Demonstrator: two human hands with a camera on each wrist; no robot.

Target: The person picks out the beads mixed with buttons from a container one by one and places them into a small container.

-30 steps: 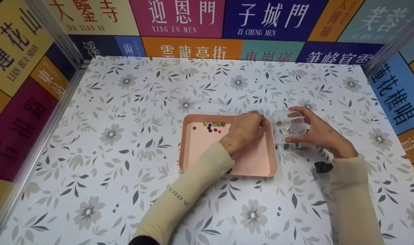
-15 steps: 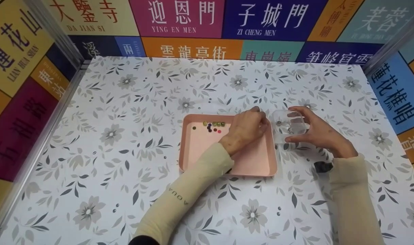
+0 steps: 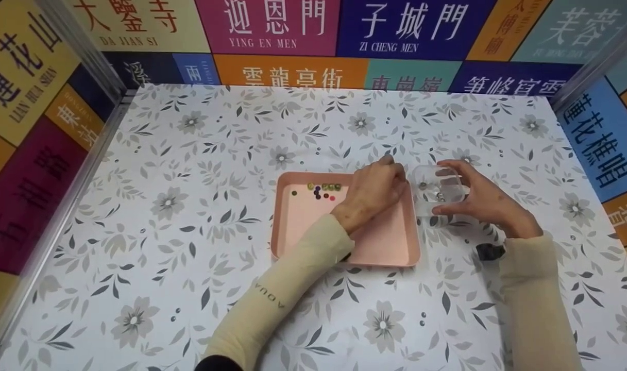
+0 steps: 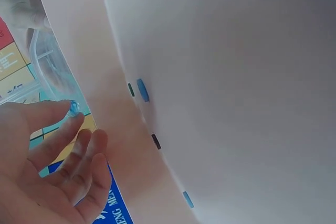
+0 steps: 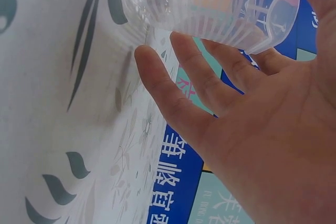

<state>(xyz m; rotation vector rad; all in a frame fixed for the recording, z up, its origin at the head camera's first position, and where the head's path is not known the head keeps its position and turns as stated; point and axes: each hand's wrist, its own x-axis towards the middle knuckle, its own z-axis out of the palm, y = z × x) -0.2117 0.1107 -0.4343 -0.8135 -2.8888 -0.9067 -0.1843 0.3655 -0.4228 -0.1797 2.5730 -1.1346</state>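
Pale pink: one shallow tray (image 3: 383,250), rounded at the corners, lying near the middle of the white tabletop (image 3: 189,278), which is patterned with grey flowers and leaves. Contents, along the tray's far edge: a short row of yellow-green beads (image 3: 332,187); just nearer, a cluster of dark beads (image 3: 317,194), with a reddish-brown bead (image 3: 326,196) and a pink bead (image 3: 332,199) beside it; one green bead (image 3: 294,194) apart, toward the far left corner. The left wrist view adds a blue disc (image 4: 143,91) close to the tray wall. Left hand (image 3: 371,191): at the tray's far right corner, thumb and forefinger pinching one blue bead (image 4: 74,108), other fingers loosely bent. Right hand (image 3: 480,198): outside the tray's right edge, thumb and spread fingers curved round a clear container (image 3: 450,188), which sits just beside the tray; what it contains is too indistinct to tell. Also listed: a black object (image 3: 490,252), kind unclear, beside the right sleeve (image 3: 529,288); a cream left sleeve (image 3: 292,273) with dark lettering; coloured panels (image 3: 272,26) bearing characters, beyond the tabletop's far edge.
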